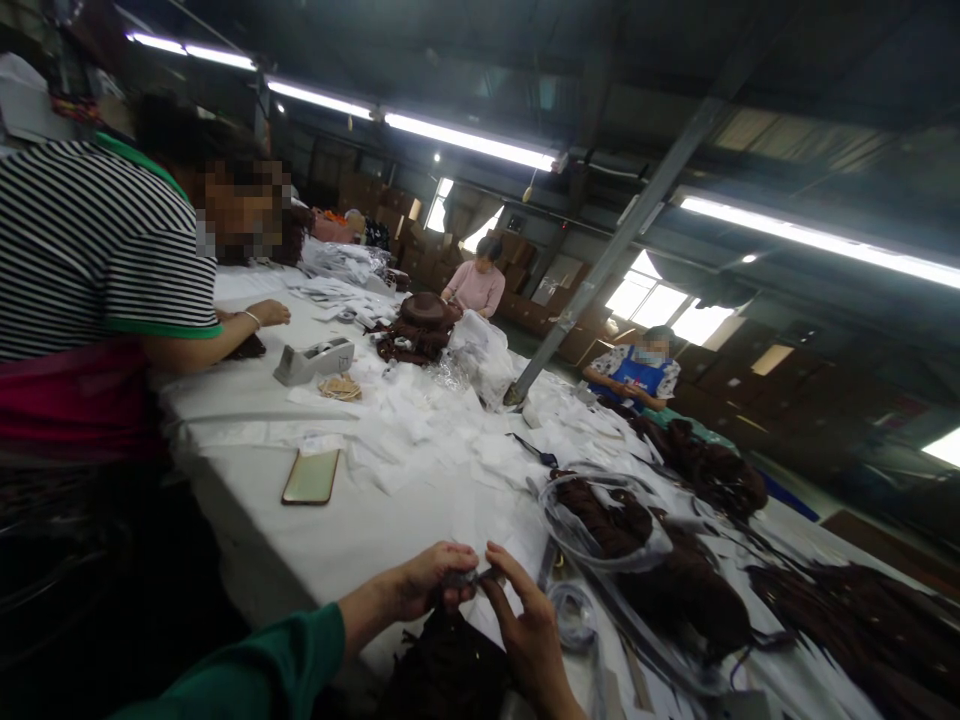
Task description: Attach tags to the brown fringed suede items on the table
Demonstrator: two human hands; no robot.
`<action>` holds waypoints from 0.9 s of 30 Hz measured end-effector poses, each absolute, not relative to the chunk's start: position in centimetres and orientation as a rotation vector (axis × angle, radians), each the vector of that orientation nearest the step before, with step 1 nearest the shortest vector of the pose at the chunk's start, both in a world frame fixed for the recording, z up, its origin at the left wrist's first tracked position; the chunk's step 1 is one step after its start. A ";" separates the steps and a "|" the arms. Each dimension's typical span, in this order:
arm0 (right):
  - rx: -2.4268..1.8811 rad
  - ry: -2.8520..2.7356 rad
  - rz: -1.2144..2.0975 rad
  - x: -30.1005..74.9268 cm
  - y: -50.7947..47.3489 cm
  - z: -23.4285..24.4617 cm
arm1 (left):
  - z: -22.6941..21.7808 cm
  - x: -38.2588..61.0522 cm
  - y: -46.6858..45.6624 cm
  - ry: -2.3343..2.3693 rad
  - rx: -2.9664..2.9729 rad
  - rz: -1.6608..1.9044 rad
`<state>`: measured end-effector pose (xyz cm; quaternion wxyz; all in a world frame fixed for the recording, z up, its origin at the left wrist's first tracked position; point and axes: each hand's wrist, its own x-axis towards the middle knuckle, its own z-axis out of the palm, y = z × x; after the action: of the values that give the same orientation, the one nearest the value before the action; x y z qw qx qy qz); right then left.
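Observation:
At the near edge of the table, my left hand (429,582) pinches a small greyish piece (461,578) that looks like a wrapped end; its kind is too blurred to tell. Close beside it on the right, my right hand (529,630) has thumb and fingers closed on a thin dark strip (490,575), which seems to run into the greyish piece. Below both hands lies a dark brown fringed article (448,665), partly hidden by my right hand and the frame's lower edge.
The white-covered table (247,520) carries a phone (311,477), a tape dispenser (315,361), paper scraps (420,420) and a brown bundle (425,312). Clear tubing (574,612) and brown goods (675,570) lie right. A post (600,270) rises mid-table. Three co-workers stand around; a striped sleeve (161,265) is left.

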<state>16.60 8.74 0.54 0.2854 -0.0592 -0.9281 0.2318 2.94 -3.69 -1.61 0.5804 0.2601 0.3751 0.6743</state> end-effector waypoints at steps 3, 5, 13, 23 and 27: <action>-0.190 -2.450 0.732 15.7 8.6 0.8 | -1.8 2.7 -3.8 0.808 0.591 1.589; -0.178 -2.441 0.725 15.3 8.6 0.8 | -2.0 2.7 -4.0 0.778 0.573 1.599; -0.160 -2.512 0.554 15.7 9.4 -1.1 | -2.7 2.8 -4.1 0.735 0.486 1.597; -0.404 -2.487 0.830 16.0 9.3 -2.2 | -2.6 3.2 -4.0 0.887 0.490 1.630; -0.522 -2.209 1.426 15.1 9.2 -2.1 | -2.6 3.6 -3.8 0.954 0.551 1.667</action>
<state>15.05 9.23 -2.07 0.2285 -0.1897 -0.8022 0.5180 3.58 -3.80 -2.57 0.5410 0.2320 0.4015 0.7016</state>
